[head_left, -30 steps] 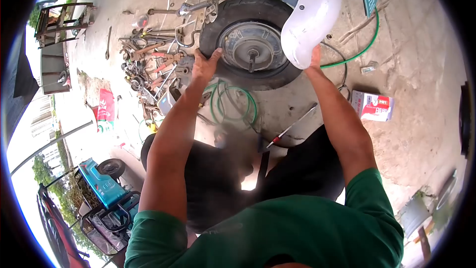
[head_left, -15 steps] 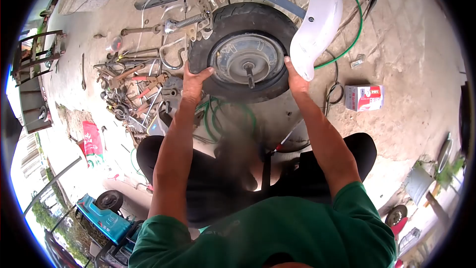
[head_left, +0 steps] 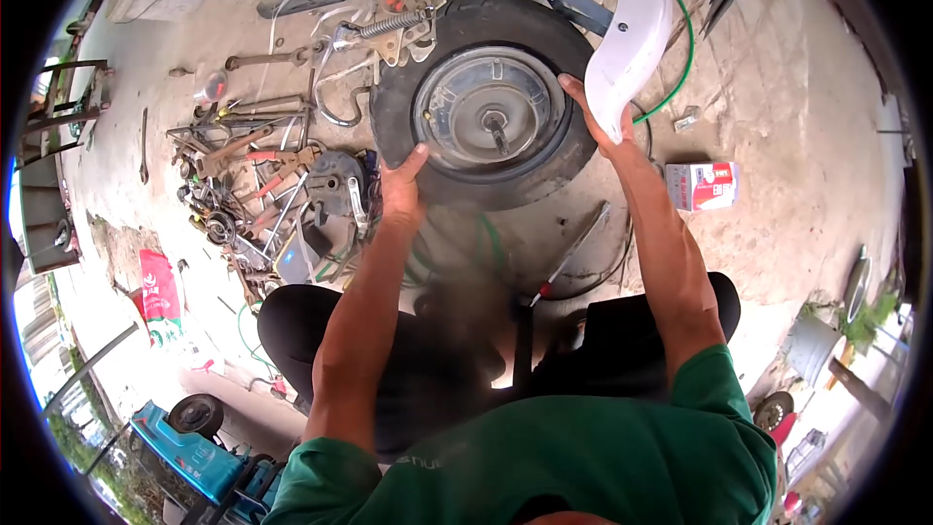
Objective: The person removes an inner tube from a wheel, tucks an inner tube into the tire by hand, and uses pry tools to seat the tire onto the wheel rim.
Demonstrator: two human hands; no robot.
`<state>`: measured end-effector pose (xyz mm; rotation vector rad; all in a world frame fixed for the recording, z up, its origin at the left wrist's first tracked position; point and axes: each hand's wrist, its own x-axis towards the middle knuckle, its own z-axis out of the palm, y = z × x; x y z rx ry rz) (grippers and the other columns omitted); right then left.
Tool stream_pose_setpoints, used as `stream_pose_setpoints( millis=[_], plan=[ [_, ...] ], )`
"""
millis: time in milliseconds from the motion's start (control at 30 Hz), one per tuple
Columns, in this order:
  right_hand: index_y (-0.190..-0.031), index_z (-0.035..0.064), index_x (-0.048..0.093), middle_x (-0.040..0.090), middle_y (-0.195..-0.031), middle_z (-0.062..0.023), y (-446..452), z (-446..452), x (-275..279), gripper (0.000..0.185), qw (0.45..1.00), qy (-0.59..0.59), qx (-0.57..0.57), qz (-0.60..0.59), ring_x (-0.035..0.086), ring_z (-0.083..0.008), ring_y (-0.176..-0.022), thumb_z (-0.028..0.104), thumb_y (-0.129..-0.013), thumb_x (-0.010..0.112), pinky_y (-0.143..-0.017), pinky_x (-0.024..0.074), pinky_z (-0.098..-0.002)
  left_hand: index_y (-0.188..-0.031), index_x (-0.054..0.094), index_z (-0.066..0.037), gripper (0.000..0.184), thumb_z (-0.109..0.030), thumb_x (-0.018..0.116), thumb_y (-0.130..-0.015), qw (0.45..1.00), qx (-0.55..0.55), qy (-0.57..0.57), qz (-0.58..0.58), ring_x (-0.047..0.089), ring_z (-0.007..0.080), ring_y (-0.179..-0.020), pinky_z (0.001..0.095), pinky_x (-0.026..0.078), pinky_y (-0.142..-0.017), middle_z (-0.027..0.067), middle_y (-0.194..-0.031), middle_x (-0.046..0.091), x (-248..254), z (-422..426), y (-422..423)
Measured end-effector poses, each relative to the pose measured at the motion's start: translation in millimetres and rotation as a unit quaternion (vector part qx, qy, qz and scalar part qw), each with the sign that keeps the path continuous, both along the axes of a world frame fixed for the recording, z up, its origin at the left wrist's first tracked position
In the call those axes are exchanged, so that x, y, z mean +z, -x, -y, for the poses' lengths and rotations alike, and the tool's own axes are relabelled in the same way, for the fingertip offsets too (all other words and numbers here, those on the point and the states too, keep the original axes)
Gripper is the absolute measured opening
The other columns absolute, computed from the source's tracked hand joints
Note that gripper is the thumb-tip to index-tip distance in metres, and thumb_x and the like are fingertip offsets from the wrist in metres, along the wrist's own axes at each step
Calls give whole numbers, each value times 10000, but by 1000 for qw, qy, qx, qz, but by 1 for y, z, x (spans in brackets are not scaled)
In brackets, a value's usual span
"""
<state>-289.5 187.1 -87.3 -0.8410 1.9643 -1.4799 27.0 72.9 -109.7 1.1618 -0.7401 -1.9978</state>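
Observation:
A scooter wheel (head_left: pixel 428 49) with a black tyre and a grey hub lies tilted in front of me, its threaded axle pointing up towards me. My left hand (head_left: pixel 403 185) grips the tyre at its lower left, thumb on the sidewall and the other fingers hidden beneath. On the right side, my right hand (head_left: pixel 595 117) holds the tyre with its thumb over the edge. A pale pink fender (head_left: pixel 637 19) comes down beside the right hand and overlaps part of it. The metal bracket with a coil spring (head_left: pixel 394 27) lies by the tyre's upper left.
Many wrenches and loose tools (head_left: pixel 262 175) lie heaped on the floor to the left. A small red and white box (head_left: pixel 702 185) sits at right, near a green hose (head_left: pixel 688 63). A red-tipped rod (head_left: pixel 573 251) lies between my knees and the wheel.
The wheel has turned and tilted slightly in my hands. My left hand has slid down to the tyre's lower left, and my right hand has moved up its right side.

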Motion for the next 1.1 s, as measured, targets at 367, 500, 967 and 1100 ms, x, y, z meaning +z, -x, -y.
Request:
stream_pose_setpoints(
  millis=[367, 500, 967, 1100],
  plan=[
    [-1246, 21, 727, 774, -1071, -81, 33, 7, -32, 414, 973, -117, 84, -182, 655, -180, -1014, 315, -957, 765, -985, 496, -307, -1480, 473, -162, 670, -122, 801, -897, 997, 21, -64, 45, 571, 257, -1267, 459, 463, -1095, 38, -1387, 595, -71, -27, -9],
    [-1307, 78, 709, 768, -1115, -40, 76, -3, -151, 351, 986, 68, 52, 142, 652, -143, -1087, 254, -1003, 701, -1025, 482, -237, -1465, 493, -127, 650, -144, 806, -895, 995, -13, -29, 94, 578, 242, -1246, 416, 462, -1076, 41, -1376, 604, -63, -32, -13],
    [-1433, 71, 526, 661, -1286, -65, 68, -13, -112, 520, 884, 57, 125, 447, 620, -234, -1177, 425, -1052, 528, -1084, 461, -396, -1352, 554, 103, 687, -280, 820, -848, 883, -88, 345, 305, 635, 261, -1100, 370, 493, -999, 207, -1215, 665, 27, 64, 25],
    [-1328, 82, 631, 710, -1125, 15, 30, -3, -23, 403, 975, -184, 115, -45, 645, -128, -1060, 344, -1023, 646, -960, 509, -320, -1381, 534, 107, 754, -308, 834, -828, 866, -77, 361, 337, 640, 262, -1081, 371, 494, -998, 209, -1196, 676, 14, 67, 17]
  ],
)
